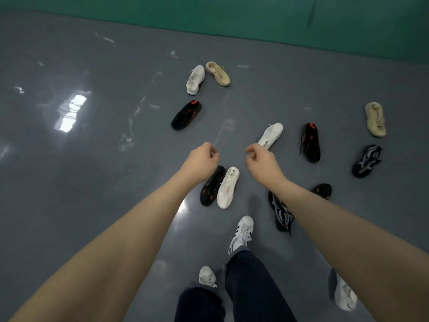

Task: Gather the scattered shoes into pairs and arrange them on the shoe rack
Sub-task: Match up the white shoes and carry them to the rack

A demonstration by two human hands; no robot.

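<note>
Several loose shoes lie scattered on the grey floor. A black-and-red shoe [211,186] and a white shoe [228,187] lie side by side under my hands. Farther off lie a white shoe [195,79], a beige shoe [217,73] and a black-and-red shoe [186,115]. To the right are a white shoe [270,136], a black-and-red shoe [310,142], a beige shoe [375,119] and a dark striped shoe [366,161]. My left hand [203,159] and right hand [262,159] hover above them, fingers loosely curled, holding nothing. No shoe rack is in view.
My own feet in white striped sneakers [241,233] and dark trousers [250,289] stand at the bottom. Another dark striped shoe [279,213], a black shoe [322,190] and a white shoe [343,292] lie partly behind my right arm. A green strip [255,17] borders the far floor.
</note>
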